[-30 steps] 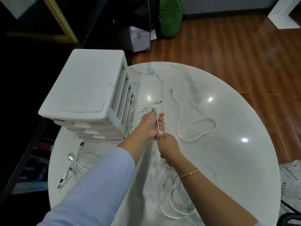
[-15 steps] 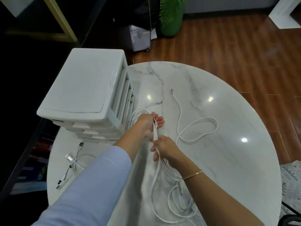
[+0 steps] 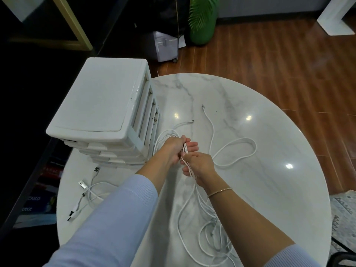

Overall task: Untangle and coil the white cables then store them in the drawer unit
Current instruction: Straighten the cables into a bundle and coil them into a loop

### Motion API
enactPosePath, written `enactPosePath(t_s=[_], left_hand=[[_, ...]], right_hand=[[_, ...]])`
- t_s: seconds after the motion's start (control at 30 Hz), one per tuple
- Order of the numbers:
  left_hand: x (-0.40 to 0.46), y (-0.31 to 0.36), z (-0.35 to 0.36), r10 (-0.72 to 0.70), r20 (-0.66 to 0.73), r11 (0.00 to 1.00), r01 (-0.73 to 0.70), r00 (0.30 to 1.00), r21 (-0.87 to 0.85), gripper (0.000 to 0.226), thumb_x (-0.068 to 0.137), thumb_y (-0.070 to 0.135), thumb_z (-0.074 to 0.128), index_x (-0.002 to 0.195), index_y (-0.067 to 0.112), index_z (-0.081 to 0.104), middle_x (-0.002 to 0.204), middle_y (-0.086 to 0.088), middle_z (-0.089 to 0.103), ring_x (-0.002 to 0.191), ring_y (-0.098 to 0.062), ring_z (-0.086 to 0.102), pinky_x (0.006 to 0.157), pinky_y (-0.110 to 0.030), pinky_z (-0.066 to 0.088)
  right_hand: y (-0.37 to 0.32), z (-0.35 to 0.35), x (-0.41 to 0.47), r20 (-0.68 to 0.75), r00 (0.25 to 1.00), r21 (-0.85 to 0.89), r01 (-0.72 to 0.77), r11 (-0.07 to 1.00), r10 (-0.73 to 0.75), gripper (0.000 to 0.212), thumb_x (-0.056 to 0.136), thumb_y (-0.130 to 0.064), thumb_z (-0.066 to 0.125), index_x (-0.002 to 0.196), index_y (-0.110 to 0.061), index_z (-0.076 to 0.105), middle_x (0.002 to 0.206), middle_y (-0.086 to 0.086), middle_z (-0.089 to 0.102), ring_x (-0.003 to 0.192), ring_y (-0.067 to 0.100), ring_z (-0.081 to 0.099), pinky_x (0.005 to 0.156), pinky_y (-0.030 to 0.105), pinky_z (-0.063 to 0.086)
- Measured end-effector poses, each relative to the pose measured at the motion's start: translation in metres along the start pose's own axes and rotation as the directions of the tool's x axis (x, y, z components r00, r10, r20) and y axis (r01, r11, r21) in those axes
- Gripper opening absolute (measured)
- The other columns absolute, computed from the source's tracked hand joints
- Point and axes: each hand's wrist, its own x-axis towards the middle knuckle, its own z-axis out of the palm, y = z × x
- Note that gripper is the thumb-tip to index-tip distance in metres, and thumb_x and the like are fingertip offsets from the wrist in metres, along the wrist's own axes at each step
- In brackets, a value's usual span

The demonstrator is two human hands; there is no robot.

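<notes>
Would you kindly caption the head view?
Both hands, left hand and right hand, grip white cables beside drawer unit.

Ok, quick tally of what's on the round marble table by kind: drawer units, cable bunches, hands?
White plastic drawer unit: 1
White cable bunches: 2, the white cable tangle gripped by both hands, and the small USB-ended bunch lying at the left
Hands, left hand and right hand: 2
Total: 5
Single cables are too tangled to count.

I read only scraps of white lettering on the dark printed items (image 3: 36, 205) below the table (image 3: 269, 189) rim, left of the drawer unit (image 3: 100, 105): "XICO" and "eece", both cut off.
</notes>
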Motion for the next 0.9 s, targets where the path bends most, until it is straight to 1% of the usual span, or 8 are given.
enactPosePath(t_s=[0.1, 0.27, 0.37, 0.43, 0.6, 0.67, 0.77, 0.9], left_hand=[[-0.001, -0.002, -0.001, 0.008, -0.021, 1.000, -0.008, 1.000, 0.014, 0.030, 0.104, 0.022, 0.030, 0.085, 0.005, 0.047, 0.079, -0.011, 0.065, 0.058, -0.019, 0.067, 0.041, -0.026, 0.053], [-0.004, -0.003, -0.004, -0.014, -0.032, 0.997, 0.017, 0.999, 0.081, 0.031, 0.104, 0.026, 0.029, 0.084, 0.010, 0.047, 0.075, -0.003, 0.068, 0.064, -0.013, 0.066, 0.036, -0.015, 0.041], [-0.005, -0.006, -0.003, 0.001, -0.043, 0.994, 0.004, 0.999, 0.112, 0.033, 0.103, 0.024, 0.032, 0.078, 0.007, 0.046, 0.063, -0.004, 0.066, 0.047, -0.011, 0.065, 0.031, -0.014, 0.037], [-0.003, -0.009, -0.002, 0.030, -0.065, 0.989, -0.020, 0.997, 0.149, 0.034, 0.103, 0.022, 0.034, 0.076, 0.006, 0.047, 0.059, -0.006, 0.062, 0.040, -0.010, 0.062, 0.044, -0.019, 0.046], [-0.004, -0.007, -0.007, -0.022, -0.069, 0.993, 0.029, 0.997, 0.110, 0.035, 0.104, 0.023, 0.031, 0.075, 0.008, 0.044, 0.060, -0.006, 0.052, 0.033, -0.011, 0.056, 0.056, -0.029, 0.049], [-0.007, -0.004, -0.008, -0.071, -0.038, 0.994, 0.073, 0.997, 0.078, 0.037, 0.104, 0.023, 0.030, 0.072, 0.009, 0.043, 0.045, -0.003, 0.046, 0.038, -0.016, 0.051, 0.047, -0.030, 0.048], [-0.010, 0.000, -0.005, -0.110, -0.031, 0.993, 0.111, 0.993, 0.030, 0.039, 0.104, 0.022, 0.027, 0.068, 0.013, 0.039, 0.033, 0.004, 0.028, 0.041, -0.011, 0.024, 0.040, -0.019, 0.032], [-0.012, -0.002, 0.000, -0.099, -0.152, 0.993, 0.108, 0.983, 0.054, 0.036, 0.099, 0.009, 0.027, 0.065, 0.011, 0.039, 0.040, 0.003, 0.030, 0.032, -0.008, 0.019, 0.031, -0.012, 0.016]], right_hand=[[-0.001, -0.001, -0.004, 0.072, 0.997, -0.014, -0.035, 0.999, 0.036, 0.019, 0.091, -0.010, 0.057, 0.073, -0.006, 0.056, 0.062, 0.008, 0.055, 0.036, 0.010, 0.043, 0.036, 0.017, 0.034], [0.001, 0.000, -0.012, 0.104, 0.994, -0.285, 0.011, 0.959, 0.020, 0.021, 0.097, -0.020, 0.044, 0.079, -0.014, 0.054, 0.070, 0.002, 0.052, 0.052, 0.011, 0.042, 0.047, 0.022, 0.033], [0.005, 0.003, -0.020, 0.131, 0.946, -0.700, 0.299, 0.648, -0.296, 0.032, 0.101, -0.020, 0.031, 0.103, -0.002, 0.058, 0.098, 0.014, 0.063, 0.086, 0.027, 0.056, 0.072, 0.031, 0.038], [0.010, 0.003, -0.023, 0.169, 0.900, -0.759, 0.379, 0.530, -0.402, 0.036, 0.102, -0.021, 0.025, 0.110, 0.000, 0.054, 0.105, 0.017, 0.064, 0.097, 0.034, 0.058, 0.074, 0.032, 0.035], [0.019, -0.008, -0.020, 0.181, 0.928, -0.788, 0.335, 0.516, -0.326, 0.037, 0.102, -0.016, 0.026, 0.112, -0.002, 0.059, 0.114, 0.015, 0.062, 0.105, 0.032, 0.056, 0.087, 0.034, 0.040], [0.018, -0.010, -0.020, 0.159, 0.945, -0.779, 0.297, 0.552, -0.285, 0.039, 0.103, -0.016, 0.024, 0.106, -0.001, 0.060, 0.112, 0.016, 0.061, 0.106, 0.033, 0.056, 0.091, 0.037, 0.041], [0.019, -0.006, -0.021, 0.175, 0.949, -0.779, 0.295, 0.553, -0.261, 0.038, 0.103, -0.019, 0.020, 0.099, -0.005, 0.055, 0.106, 0.015, 0.060, 0.098, 0.029, 0.056, 0.086, 0.035, 0.040], [0.028, 0.005, -0.019, 0.256, 0.909, -0.788, 0.393, 0.474, -0.329, 0.047, 0.100, -0.024, 0.014, 0.140, -0.007, 0.034, 0.089, 0.008, 0.061, 0.075, 0.022, 0.056, 0.058, 0.025, 0.029]])
